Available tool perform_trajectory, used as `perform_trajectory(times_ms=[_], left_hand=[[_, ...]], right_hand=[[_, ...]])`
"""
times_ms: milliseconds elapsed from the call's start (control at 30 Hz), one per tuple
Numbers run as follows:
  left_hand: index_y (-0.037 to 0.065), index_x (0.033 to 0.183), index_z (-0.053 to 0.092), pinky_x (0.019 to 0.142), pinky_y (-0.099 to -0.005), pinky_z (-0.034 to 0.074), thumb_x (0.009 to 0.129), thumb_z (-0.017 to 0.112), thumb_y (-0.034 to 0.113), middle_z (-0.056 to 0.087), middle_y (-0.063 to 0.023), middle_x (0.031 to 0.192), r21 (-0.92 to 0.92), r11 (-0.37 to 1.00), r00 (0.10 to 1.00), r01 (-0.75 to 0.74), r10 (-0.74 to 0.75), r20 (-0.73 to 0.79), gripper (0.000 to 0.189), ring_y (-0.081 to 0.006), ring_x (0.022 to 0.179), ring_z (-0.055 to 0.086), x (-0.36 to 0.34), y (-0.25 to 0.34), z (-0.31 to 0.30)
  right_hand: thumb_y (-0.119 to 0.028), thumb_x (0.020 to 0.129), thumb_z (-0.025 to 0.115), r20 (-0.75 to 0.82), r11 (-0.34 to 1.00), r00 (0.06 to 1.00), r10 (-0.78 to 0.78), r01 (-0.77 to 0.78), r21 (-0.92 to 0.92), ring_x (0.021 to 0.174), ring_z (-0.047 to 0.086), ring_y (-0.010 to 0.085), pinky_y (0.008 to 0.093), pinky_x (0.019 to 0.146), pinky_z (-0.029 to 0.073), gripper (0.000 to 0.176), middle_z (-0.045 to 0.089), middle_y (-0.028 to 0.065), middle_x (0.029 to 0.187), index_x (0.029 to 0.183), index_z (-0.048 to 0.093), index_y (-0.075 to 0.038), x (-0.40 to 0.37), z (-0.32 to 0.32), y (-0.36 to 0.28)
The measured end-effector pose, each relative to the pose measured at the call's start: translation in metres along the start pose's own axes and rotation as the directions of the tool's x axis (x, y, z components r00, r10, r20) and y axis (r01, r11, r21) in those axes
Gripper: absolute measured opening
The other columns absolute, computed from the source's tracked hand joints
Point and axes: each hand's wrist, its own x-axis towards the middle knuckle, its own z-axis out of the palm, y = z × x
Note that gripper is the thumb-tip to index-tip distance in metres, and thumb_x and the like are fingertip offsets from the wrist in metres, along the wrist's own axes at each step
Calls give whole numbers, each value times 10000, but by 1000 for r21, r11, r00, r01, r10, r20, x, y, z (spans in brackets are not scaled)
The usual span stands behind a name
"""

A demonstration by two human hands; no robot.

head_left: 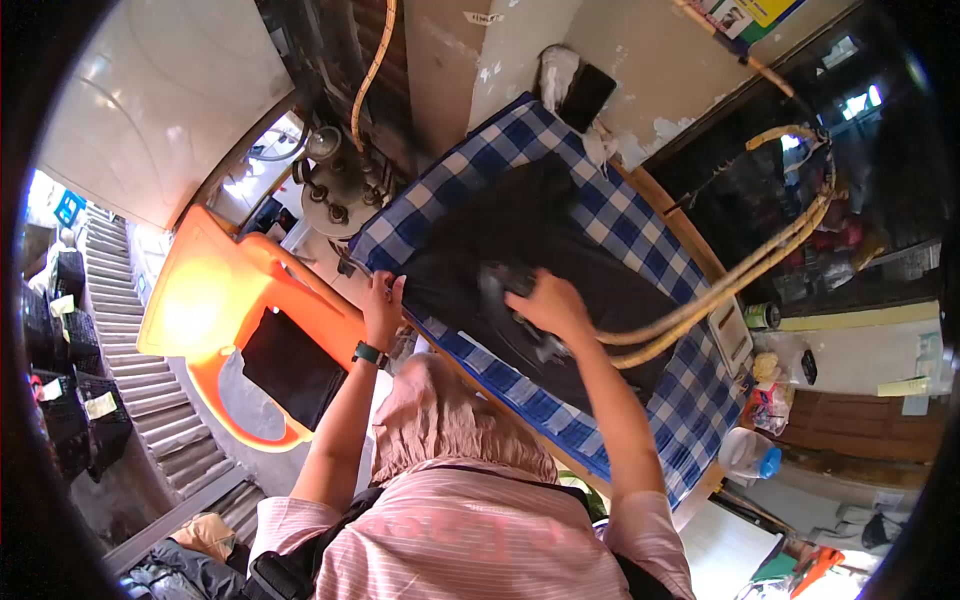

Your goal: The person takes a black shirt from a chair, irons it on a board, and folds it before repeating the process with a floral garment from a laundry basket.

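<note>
A black garment [515, 215] lies spread over a blue-and-white checked cloth [655, 240] on the table. My right hand [552, 303] is wrapped round the handle of a dark steam iron [494, 284], which sits on the garment and looks slightly blurred. Two tan hoses [715, 293] run past my right wrist toward the upper right. At the garment's left edge, my left hand [384, 296] is closed, with the black fabric pinched in its fingers. The iron's soleplate is hidden.
On my left stands an orange plastic chair [215, 280] with folded black cloth [292, 368] on it. A metal boiler with valves [335, 195] is beyond the table's left corner. A dark phone-like object [587, 97] rests at the far corner, and a clear container [745, 453] is at right.
</note>
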Motion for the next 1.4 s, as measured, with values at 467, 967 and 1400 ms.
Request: perform_trajectory(times_ms=[467, 967, 1400], left_hand=[[54, 940, 578, 591, -231, 454, 887, 685, 182, 567, -17, 851, -600, 742, 947, 298, -310, 87, 174, -101, 625, 561, 3, -21, -1], [56, 1234, 499, 853, -497, 425, 934, 540, 240, 562, -195, 1120, 232, 877, 904, -420, 428, 19, 355, -404, 1029, 514, 106, 53, 104], [85, 932, 490, 539, -437, 479, 957, 527, 305, 627, -107, 824, 321, 760, 825, -565, 525, 210, 224, -327, 739, 618, 166, 105, 143]], right_hand=[[-476, 725, 696, -25, 936, 937, 350, -350, -37, 830, 672, 398, 465, 761, 541, 547, 667, 274, 853, 911, 675, 37, -116, 26, 51], [-319, 745, 758, -232, 667, 630, 741, -648, 369, 550, 619, 191, 344, 506, 498, 336, 614, 106, 641, 772, 621, -14, -192, -62, 359], [-58, 723, 609, -481, 935, 868, 128, -268, -234, 938, 572, 367, 452, 859, 435, 298, 609, 166, 996, 1020, 617, -47, -11, -44, 361]])
